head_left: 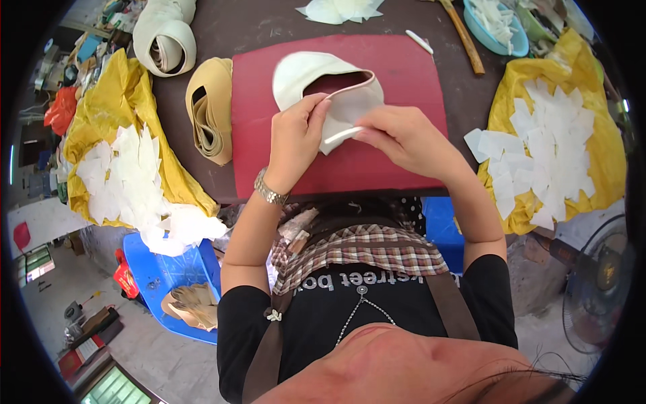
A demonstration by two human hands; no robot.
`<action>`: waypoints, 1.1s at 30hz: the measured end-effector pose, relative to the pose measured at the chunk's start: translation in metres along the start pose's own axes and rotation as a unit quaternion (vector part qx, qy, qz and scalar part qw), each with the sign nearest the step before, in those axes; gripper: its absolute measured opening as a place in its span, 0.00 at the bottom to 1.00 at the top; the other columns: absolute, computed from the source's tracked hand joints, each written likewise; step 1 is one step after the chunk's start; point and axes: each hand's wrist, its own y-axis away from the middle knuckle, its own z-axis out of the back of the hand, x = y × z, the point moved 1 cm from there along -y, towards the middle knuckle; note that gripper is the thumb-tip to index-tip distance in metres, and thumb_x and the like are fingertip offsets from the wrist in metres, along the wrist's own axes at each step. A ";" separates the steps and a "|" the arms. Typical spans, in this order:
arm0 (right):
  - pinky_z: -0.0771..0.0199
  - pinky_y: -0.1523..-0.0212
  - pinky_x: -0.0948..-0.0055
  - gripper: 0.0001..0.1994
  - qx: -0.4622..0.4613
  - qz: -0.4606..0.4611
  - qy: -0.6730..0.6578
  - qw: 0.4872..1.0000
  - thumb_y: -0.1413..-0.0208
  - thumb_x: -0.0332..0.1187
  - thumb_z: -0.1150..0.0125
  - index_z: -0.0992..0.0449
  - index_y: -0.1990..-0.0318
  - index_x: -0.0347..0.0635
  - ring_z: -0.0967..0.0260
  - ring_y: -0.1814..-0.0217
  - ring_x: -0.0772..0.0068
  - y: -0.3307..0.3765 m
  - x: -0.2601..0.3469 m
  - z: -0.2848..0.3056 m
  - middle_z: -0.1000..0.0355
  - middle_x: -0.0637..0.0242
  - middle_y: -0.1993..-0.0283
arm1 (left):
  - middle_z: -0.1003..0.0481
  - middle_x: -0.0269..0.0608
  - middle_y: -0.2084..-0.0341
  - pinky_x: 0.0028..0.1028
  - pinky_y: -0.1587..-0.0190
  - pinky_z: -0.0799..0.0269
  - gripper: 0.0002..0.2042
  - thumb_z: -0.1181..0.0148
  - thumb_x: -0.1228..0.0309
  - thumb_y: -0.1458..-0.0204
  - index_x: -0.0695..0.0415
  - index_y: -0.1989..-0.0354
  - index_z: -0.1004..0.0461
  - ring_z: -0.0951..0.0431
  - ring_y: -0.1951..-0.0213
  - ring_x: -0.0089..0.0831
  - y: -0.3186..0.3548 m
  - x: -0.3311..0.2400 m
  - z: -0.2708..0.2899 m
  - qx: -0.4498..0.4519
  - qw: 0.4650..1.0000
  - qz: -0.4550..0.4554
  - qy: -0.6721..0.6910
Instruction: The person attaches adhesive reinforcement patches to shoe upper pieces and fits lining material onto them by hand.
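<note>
A white shoe upper (299,75) lies on a dark red board (414,74), its opening facing up. My left hand (293,138) pinches the rim of the upper between thumb and fingers, on the near side of the opening. A slim white piece like a stick (342,137) is gripped in my right hand (407,137) and lies along the near edge of the upper. The fingers partly hide it, so I cannot tell whether it is loose or joined to the edge.
Tan nested uppers (215,128) and white ones (165,50) stand left. Yellow sheets at both sides carry white pieces (128,172) (548,135). Beyond the board are a white stick (419,42), a wooden handle (464,40) and a blue bowl (518,44). A fan (595,289) stands near right.
</note>
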 end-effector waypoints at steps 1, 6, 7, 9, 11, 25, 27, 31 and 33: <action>0.30 0.68 0.62 0.08 0.007 0.046 0.027 0.999 0.45 0.33 0.43 0.26 0.67 0.36 0.29 0.68 0.53 -0.009 -0.003 -0.001 0.27 0.56 0.69 | 0.24 0.44 0.83 0.27 0.75 0.30 0.11 0.41 0.69 0.50 0.63 0.62 0.22 0.24 0.81 0.33 -0.001 -0.002 0.002 -0.044 0.998 -0.004 0.036; 0.31 0.67 0.59 0.10 0.096 -0.021 0.019 0.995 0.44 0.36 0.44 0.26 0.68 0.37 0.29 0.67 0.52 -0.047 -0.032 -0.004 0.28 0.55 0.71 | 0.22 0.40 0.73 0.21 0.71 0.28 0.15 0.39 0.74 0.52 0.65 0.55 0.25 0.23 0.73 0.22 -0.006 0.015 0.020 0.081 0.987 0.080 0.115; 0.31 0.67 0.59 0.10 0.090 -0.019 0.005 0.996 0.45 0.36 0.44 0.26 0.68 0.37 0.30 0.68 0.51 -0.051 -0.035 -0.006 0.28 0.55 0.71 | 0.22 0.38 0.69 0.19 0.68 0.26 0.17 0.38 0.77 0.52 0.67 0.53 0.26 0.23 0.69 0.19 -0.008 0.015 0.023 0.133 0.979 0.106 0.114; 0.31 0.67 0.59 0.10 0.089 -0.019 -0.014 0.996 0.45 0.35 0.44 0.26 0.68 0.37 0.30 0.68 0.51 -0.057 -0.037 -0.008 0.28 0.54 0.71 | 0.22 0.39 0.69 0.20 0.68 0.26 0.17 0.36 0.77 0.53 0.67 0.53 0.26 0.22 0.69 0.19 -0.010 0.013 0.025 0.135 0.976 0.113 0.131; 0.31 0.68 0.60 0.09 0.092 -0.019 0.012 0.995 0.46 0.35 0.43 0.25 0.68 0.37 0.30 0.69 0.50 -0.062 -0.034 -0.007 0.28 0.54 0.72 | 0.22 0.39 0.68 0.20 0.68 0.25 0.18 0.35 0.77 0.55 0.67 0.53 0.26 0.22 0.69 0.20 -0.010 0.012 0.025 0.138 0.972 0.121 0.150; 0.29 0.71 0.63 0.09 0.043 -0.062 0.031 0.997 0.48 0.34 0.43 0.25 0.70 0.36 0.28 0.73 0.55 -0.059 -0.034 -0.019 0.28 0.56 0.75 | 0.22 0.35 0.77 0.16 0.75 0.33 0.12 0.40 0.72 0.46 0.66 0.57 0.23 0.28 0.77 0.14 -0.006 0.010 0.013 0.047 0.993 0.080 0.072; 0.28 0.72 0.65 0.09 0.011 -0.101 0.031 0.994 0.48 0.33 0.42 0.25 0.70 0.36 0.27 0.74 0.58 -0.051 -0.029 -0.020 0.27 0.57 0.76 | 0.22 0.35 0.77 0.16 0.74 0.33 0.12 0.40 0.72 0.46 0.66 0.57 0.23 0.28 0.76 0.14 -0.006 0.014 0.009 0.034 0.992 0.088 0.079; 0.26 0.74 0.73 0.07 -0.091 -0.139 -0.051 0.985 0.49 0.32 0.39 0.24 0.69 0.36 0.26 0.76 0.69 -0.038 -0.034 -0.021 0.27 0.61 0.78 | 0.24 0.40 0.82 0.20 0.79 0.35 0.11 0.41 0.71 0.47 0.61 0.58 0.22 0.31 0.83 0.15 -0.004 0.020 -0.001 -0.021 0.988 0.088 0.121; 0.26 0.74 0.75 0.07 -0.108 -0.152 -0.074 0.980 0.49 0.32 0.39 0.24 0.68 0.36 0.25 0.76 0.71 -0.036 -0.038 -0.021 0.26 0.61 0.77 | 0.24 0.40 0.81 0.20 0.78 0.35 0.11 0.41 0.71 0.47 0.60 0.57 0.22 0.31 0.82 0.15 -0.004 0.017 -0.001 -0.017 0.988 0.092 0.125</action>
